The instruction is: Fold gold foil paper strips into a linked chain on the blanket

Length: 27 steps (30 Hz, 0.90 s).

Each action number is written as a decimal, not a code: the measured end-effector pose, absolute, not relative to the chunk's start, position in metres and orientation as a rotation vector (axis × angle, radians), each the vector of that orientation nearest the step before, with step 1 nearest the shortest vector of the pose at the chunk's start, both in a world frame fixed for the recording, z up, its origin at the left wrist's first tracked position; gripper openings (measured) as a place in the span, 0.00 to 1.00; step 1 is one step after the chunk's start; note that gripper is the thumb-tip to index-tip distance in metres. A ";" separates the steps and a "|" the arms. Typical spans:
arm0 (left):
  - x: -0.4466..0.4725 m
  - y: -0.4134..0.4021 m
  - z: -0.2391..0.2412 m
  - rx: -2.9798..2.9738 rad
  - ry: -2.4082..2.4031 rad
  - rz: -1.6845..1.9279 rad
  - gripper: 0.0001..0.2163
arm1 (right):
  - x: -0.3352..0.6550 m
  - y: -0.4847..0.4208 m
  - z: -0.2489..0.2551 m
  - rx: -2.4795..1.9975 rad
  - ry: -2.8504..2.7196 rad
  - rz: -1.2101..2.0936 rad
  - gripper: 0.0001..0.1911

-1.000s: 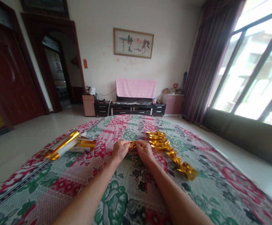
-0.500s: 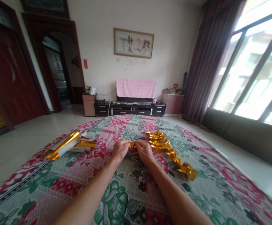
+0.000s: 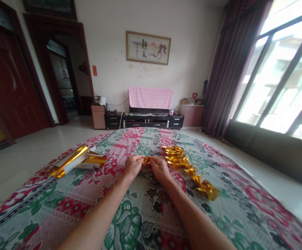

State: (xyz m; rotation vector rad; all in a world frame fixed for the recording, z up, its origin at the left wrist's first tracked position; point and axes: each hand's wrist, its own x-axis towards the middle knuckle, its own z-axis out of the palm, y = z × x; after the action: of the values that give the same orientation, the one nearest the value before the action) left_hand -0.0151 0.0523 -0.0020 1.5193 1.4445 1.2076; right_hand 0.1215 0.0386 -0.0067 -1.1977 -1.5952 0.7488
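Note:
Between my two hands is a small piece of folded gold foil paper (image 3: 146,160), pinched at both ends. My left hand (image 3: 133,167) is closed on its left end, and my right hand (image 3: 159,168) is closed on its right end. The fingers hide most of the piece. Just right of my right hand lies a row of several folded gold foil pieces (image 3: 178,160), running toward the near right. Farther left rest curled gold and white foil sheets (image 3: 74,160), partly rolled and overlapping.
A flowered cloth (image 3: 125,222) in red, green and grey covers the broad surface under my hands. Beyond it stand a low black cabinet (image 3: 145,121) and a screen draped with a pink towel (image 3: 151,98). Purple curtains (image 3: 218,76) hang beside the window at right.
Both hands have shifted very slightly left, still pinching the foil piece. The foil row and the sheets lie where they were.

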 end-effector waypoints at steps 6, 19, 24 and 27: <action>-0.014 0.049 0.002 1.516 1.437 1.154 0.14 | 0.120 0.037 -0.002 -1.275 -1.547 0.737 0.21; -0.017 0.054 -0.005 1.565 1.458 1.174 0.14 | 0.120 0.039 -0.005 -1.250 -1.594 0.704 0.20; -0.017 0.057 -0.007 1.527 1.428 1.188 0.14 | 0.121 0.037 -0.003 -1.240 -1.607 0.708 0.20; -0.017 0.056 -0.006 1.511 1.407 1.191 0.14 | 0.121 0.037 -0.002 -1.251 -1.591 0.712 0.20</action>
State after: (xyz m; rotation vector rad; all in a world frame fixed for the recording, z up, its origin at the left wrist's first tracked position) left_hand -0.0167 0.0559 -0.0064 1.5106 1.4071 1.1906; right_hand 0.1207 0.0366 -0.0021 -1.2510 -1.5910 0.7122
